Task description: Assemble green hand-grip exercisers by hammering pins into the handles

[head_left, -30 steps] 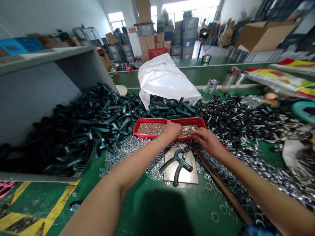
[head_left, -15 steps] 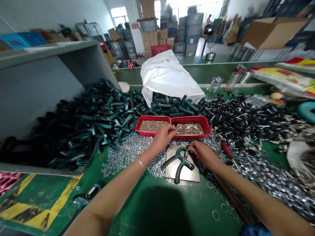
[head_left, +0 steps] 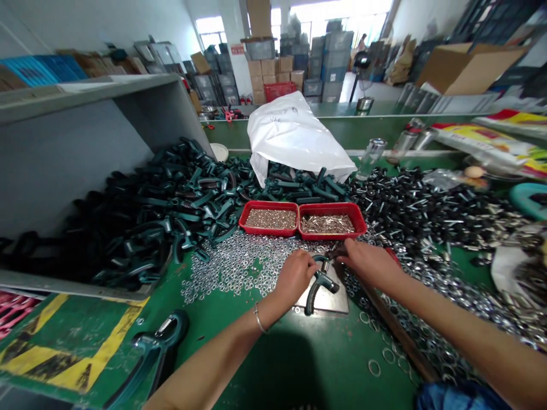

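A dark green hand grip strengthener [head_left: 322, 280] with a metal spring lies on a flat metal plate [head_left: 337, 304]. Closed fingers of my left hand [head_left: 296, 277] are on its upper left part and hide one of its handles. My right hand [head_left: 370, 262] is closed round a hammer [head_left: 404, 336] close to its dark head, which is beside the top of the strengthener. The hammer's long wooden handle slants down to the right. Just behind the hands stand two red trays, one with tiny metal pieces [head_left: 271, 218], the other with small pins [head_left: 327, 224].
Many metal nuts [head_left: 231, 262] are spread left of the plate. Green strengtheners [head_left: 200, 193] are heaped at the left, and one [head_left: 158, 347] lies near the front. Black-headed bolts [head_left: 405, 199] and metal rings [head_left: 444, 307] cover the right. A white bag [head_left: 294, 131] is behind the trays.
My left hand has come down from the pin tray onto the strengthener. My right hand has moved from the strengthener's spring to the hammer and closed on it; the hammer's head now shows beside the strengthener.
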Demonstrator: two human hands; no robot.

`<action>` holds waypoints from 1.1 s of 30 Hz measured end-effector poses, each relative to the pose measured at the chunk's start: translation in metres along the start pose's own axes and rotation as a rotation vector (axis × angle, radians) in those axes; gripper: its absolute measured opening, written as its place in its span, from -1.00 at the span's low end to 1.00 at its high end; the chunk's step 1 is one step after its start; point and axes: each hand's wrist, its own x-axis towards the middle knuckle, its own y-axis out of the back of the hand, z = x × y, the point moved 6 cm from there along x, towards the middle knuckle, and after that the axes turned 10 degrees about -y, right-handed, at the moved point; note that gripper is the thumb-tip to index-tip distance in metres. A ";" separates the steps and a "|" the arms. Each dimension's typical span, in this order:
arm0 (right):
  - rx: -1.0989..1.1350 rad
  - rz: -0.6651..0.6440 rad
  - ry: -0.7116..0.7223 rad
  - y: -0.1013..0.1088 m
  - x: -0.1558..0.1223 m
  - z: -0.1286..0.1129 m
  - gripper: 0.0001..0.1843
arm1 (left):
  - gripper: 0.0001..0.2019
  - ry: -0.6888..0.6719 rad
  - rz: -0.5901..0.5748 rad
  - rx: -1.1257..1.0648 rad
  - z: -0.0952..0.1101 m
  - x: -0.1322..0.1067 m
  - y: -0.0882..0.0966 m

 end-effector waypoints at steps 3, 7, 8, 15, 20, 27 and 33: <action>-0.053 -0.103 -0.126 -0.016 -0.021 0.020 -0.72 | -0.87 0.012 0.011 0.073 -0.001 -0.002 -0.003; 0.093 -0.119 -0.232 -0.028 -0.035 0.030 -0.78 | -0.85 -0.052 -0.023 0.235 0.004 -0.002 -0.004; 0.170 -0.100 -0.266 -0.028 -0.036 0.033 -0.78 | -0.84 -0.108 -0.051 0.295 0.008 -0.001 -0.006; 0.656 0.008 -0.156 -0.010 -0.054 0.030 -0.79 | -0.71 -0.426 -0.265 0.483 0.029 -0.010 -0.016; 0.592 -0.098 -0.103 -0.012 -0.052 0.018 -0.72 | -0.50 -0.228 -0.180 0.468 0.037 -0.033 -0.010; 0.528 -0.103 -0.084 -0.004 -0.053 0.017 -0.70 | -0.38 -0.022 -0.077 0.318 0.027 -0.045 -0.017; 0.472 -0.149 -0.019 -0.002 -0.063 -0.007 -0.64 | -0.08 0.044 -0.008 0.225 0.021 -0.045 -0.016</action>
